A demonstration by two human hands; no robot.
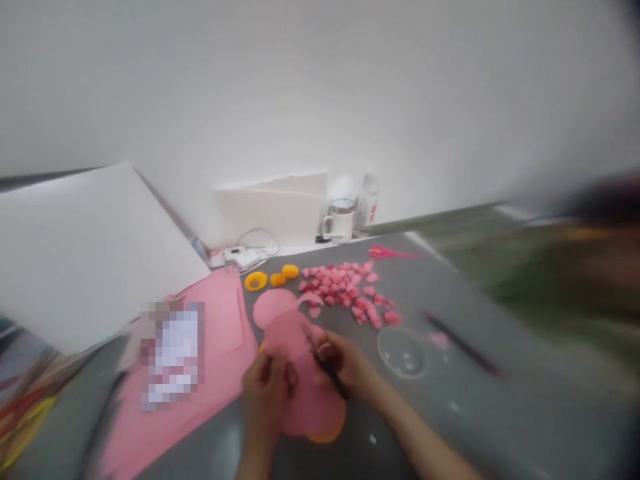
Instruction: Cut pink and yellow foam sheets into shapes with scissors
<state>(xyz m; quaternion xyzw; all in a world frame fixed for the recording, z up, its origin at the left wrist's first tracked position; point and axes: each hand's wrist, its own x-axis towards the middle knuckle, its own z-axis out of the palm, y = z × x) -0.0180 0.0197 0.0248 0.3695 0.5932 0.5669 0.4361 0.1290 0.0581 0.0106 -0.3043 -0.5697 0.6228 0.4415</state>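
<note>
My left hand (267,387) pinches the lower edge of a round pink paper piece (287,333). In my right hand (340,360) are dark scissors (325,363), their tips at the right side of that paper; blur hides how far the blades are apart. A narrow curl of pink paper (311,298) stands out just beyond it. Behind lies another pink paper circle (273,307) on the table. Beneath my hands rest more rounded pink pieces (313,410), with an orange edge (330,435) showing at the bottom.
Several small pink folded pieces (340,283) lie heaped beyond my hands, near yellow-orange rolls (256,281). Pink scissors (385,252), a clear round dish (403,351) and a dark stick (465,343) are rightward. Pink sheets (225,313) lie left; a mug (341,220) stands behind.
</note>
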